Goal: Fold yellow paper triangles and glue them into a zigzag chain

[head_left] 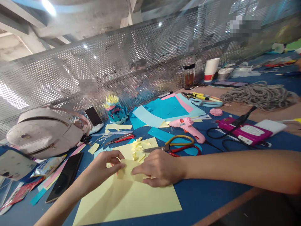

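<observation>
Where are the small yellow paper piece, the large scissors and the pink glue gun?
small yellow paper piece [128, 172]: head view, middle.
large scissors [167, 147]: head view, pivot.
pink glue gun [187, 123]: head view, body.

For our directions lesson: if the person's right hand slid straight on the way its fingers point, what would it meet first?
Beyond the folded yellow paper it pinches, the right hand points toward the left hand; it would probably meet that hand's fingertips first.

The left hand [105, 166] is held at the left edge of the folded yellow piece [128, 172], with thumb and fingertips pinched on it. The right hand [161, 171] is laid knuckles-up at its right edge, with curled fingertips set against it. Both forearms are bare and extended.
</observation>
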Motion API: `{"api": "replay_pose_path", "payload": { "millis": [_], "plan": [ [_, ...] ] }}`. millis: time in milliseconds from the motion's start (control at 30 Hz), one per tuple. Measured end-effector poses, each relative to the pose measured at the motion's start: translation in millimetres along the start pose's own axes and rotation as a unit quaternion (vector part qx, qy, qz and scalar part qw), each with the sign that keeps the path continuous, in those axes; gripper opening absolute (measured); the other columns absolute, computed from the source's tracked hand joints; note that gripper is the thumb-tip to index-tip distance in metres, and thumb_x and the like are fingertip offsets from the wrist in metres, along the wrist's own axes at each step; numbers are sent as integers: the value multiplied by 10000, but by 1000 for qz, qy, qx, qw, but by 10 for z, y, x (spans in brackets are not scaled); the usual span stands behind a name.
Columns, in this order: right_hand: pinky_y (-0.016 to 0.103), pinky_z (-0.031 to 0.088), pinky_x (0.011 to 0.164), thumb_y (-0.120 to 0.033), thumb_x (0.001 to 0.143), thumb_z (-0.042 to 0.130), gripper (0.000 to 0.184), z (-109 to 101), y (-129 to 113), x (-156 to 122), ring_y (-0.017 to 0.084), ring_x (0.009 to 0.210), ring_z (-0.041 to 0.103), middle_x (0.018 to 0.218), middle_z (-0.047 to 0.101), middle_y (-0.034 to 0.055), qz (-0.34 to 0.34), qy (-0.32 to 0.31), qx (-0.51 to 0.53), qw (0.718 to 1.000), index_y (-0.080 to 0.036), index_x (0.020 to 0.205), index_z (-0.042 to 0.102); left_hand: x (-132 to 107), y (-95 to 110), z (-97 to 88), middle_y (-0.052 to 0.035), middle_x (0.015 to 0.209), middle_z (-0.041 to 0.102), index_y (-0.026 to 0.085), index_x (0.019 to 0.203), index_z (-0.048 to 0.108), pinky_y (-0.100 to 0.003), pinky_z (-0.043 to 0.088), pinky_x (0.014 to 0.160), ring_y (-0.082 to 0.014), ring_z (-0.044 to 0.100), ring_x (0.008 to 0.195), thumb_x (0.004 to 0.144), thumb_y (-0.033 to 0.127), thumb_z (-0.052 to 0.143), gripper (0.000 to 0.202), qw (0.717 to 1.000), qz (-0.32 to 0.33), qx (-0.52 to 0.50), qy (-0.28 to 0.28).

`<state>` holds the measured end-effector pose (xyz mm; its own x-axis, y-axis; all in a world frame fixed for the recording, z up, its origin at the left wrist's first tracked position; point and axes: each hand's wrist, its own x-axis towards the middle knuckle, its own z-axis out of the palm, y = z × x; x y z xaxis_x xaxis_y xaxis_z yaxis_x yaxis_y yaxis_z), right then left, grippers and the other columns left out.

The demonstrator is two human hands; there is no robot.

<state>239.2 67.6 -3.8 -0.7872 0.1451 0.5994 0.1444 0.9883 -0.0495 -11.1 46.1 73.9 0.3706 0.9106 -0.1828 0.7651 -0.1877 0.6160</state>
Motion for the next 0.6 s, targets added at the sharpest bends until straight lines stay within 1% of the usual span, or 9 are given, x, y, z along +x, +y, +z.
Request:
{"api": "replay_pose_path", "payload": {
  "millis": [100,167,200,267,333,400,500,600],
  "plan": [
    [278,370,570,-328,1031,397,329,-26,-14,6,129,642,633,809,735,-2,-1,-7,9,1000,-177,1266,571,-21,53,35,5,691,719,206,832,657,-279,476,754,-185,681,706,857,421,598,225,1000,24,-20,-2],
    [275,373,576,-306,1023,428,312,-35,-14,7,127,675,649,829,743,3,-17,-23,19,999,-170,1263,575,-37,93,55,28,576,652,204,808,661,-276,457,733,-157,611,609,875,414,576,237,999,28,-21,-3],
    [274,376,581,-295,1017,450,299,-37,-13,8,125,696,658,844,748,7,-26,-35,25,999,-169,1252,584,-46,112,64,42,535,600,204,797,654,-267,439,694,-143,557,566,879,425,569,251,999,26,-18,3],
    [271,387,593,-276,1004,492,262,-38,-9,12,121,737,671,878,755,15,-40,-51,36,997,-170,1212,611,-61,143,77,50,534,534,201,783,633,-250,383,615,-127,467,545,875,455,564,279,999,24,-11,23],
    [265,395,602,-265,1000,509,234,-39,-4,18,120,765,678,904,757,23,-46,-56,44,996,-168,1176,629,-76,172,85,44,571,515,196,776,621,-241,336,567,-121,426,557,862,480,572,301,999,24,-12,37],
    [262,399,606,-256,1000,504,234,-40,-1,23,124,791,680,922,755,31,-44,-57,45,996,-161,1173,631,-90,203,90,42,564,506,194,764,631,-239,339,562,-119,422,554,863,481,573,309,999,24,-19,35],
    [265,392,597,-256,990,503,241,-42,5,24,137,806,673,958,746,43,-35,-52,31,998,-168,1170,637,-110,247,98,31,567,527,194,742,652,-242,373,581,-124,453,562,869,462,568,309,999,33,-21,30],
    [263,392,604,-263,995,489,262,-40,10,15,149,829,666,994,738,54,-26,-45,15,999,-176,1190,640,-119,253,114,11,620,569,207,759,671,-254,404,604,-144,494,601,855,459,581,284,998,50,10,46]
  ]
}}
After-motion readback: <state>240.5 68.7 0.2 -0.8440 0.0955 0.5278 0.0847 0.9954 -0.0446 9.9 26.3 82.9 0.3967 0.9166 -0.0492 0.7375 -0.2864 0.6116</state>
